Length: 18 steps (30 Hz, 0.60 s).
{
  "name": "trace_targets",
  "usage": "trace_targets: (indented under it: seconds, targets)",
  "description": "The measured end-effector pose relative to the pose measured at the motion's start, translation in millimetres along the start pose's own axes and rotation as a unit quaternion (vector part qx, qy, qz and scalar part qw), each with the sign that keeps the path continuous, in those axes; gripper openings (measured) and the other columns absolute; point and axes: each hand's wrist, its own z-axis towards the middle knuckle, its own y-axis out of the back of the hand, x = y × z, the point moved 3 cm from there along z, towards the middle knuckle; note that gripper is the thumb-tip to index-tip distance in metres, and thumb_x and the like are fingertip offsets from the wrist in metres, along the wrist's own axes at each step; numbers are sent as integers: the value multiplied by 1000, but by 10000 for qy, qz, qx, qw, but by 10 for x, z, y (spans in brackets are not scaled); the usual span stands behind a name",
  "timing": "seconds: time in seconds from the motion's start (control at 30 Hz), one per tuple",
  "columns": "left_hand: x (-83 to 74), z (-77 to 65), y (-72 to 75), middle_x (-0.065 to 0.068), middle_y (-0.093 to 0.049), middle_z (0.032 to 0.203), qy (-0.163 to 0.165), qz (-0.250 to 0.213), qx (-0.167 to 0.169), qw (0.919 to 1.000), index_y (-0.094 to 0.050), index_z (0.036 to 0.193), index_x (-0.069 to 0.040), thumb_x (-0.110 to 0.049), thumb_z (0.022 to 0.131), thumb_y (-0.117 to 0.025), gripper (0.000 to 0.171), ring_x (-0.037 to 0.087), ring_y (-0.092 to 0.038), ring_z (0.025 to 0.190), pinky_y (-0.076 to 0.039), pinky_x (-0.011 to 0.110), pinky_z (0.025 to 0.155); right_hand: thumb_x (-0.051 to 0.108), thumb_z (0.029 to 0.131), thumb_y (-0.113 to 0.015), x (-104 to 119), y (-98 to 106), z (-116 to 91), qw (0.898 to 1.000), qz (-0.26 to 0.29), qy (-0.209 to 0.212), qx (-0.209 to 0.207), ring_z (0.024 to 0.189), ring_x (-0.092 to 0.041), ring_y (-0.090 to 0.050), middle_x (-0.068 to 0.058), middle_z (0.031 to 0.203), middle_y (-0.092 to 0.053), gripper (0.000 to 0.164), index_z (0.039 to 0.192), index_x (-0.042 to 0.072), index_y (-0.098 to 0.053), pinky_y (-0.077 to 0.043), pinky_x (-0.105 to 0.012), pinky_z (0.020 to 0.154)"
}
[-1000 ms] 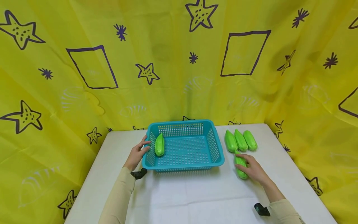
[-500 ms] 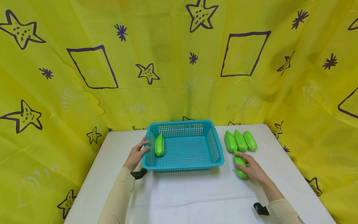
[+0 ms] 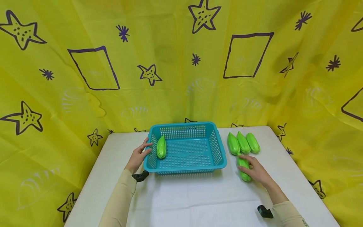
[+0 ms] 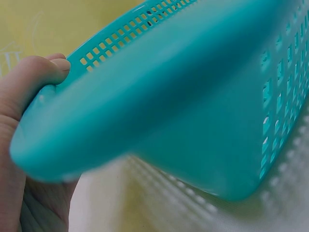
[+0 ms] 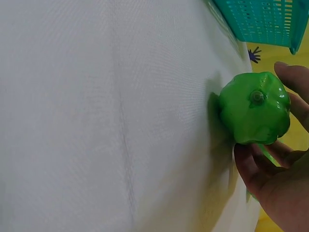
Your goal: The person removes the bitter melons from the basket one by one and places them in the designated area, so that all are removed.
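A teal plastic basket (image 3: 184,170) with mesh walls stands on the white table. My left hand (image 3: 139,156) grips its left rim; in the left wrist view the thumb (image 4: 55,67) hooks over the rim and the palm is below it. Inside the basket, along the left wall, lies a glossy green ribbed gourd (image 3: 161,147). Right of the basket, my right hand (image 3: 255,170) holds a similar green ribbed gourd (image 3: 244,171) between thumb and fingers, close over the cloth. The right wrist view shows its rounded, lobed end (image 5: 253,108) facing the camera.
Behind the right hand, a row of green gourds, a left one (image 3: 233,144), a middle one (image 3: 244,143) and a right one (image 3: 253,143), lies on the white tablecloth (image 3: 193,198). A yellow curtain (image 3: 170,104) with starfish drawings surrounds the table's back and sides.
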Motion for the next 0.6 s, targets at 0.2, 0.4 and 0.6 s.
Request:
trace_targets:
  seconds: [0.2, 0.4, 0.6]
  targets:
    - [-11, -16, 11, -9, -16, 162, -67, 80, -18, 9999, -51, 141, -7, -25, 102, -55, 44, 24, -2, 150, -25, 53, 115, 24, 93, -67, -12, -11, -8, 10000, 54, 11, -35, 129, -52, -35, -32, 138, -42, 53, 136, -2, -51, -33, -68, 100]
    - [-13, -12, 18, -10, -16, 162, -80, 171, -47, 9998, -52, 140, -9, -27, 101, -55, 43, 25, -3, 150, -25, 54, 114, 24, 93, -68, -44, -49, 2, 9998, 182, 44, -18, 128, -50, -37, -30, 138, -43, 52, 136, -1, -52, -34, -66, 100]
    - [-218, -122, -17, -6, -15, 163, 56, -67, 89, 9999, -49, 141, -3, -18, 102, -54, 42, 26, -1, 150, -25, 56, 114, 22, 93, -68, -37, -64, 4, 9998, 176, 68, -11, 128, -49, -38, -29, 137, -45, 51, 136, -1, -52, -34, -66, 100]
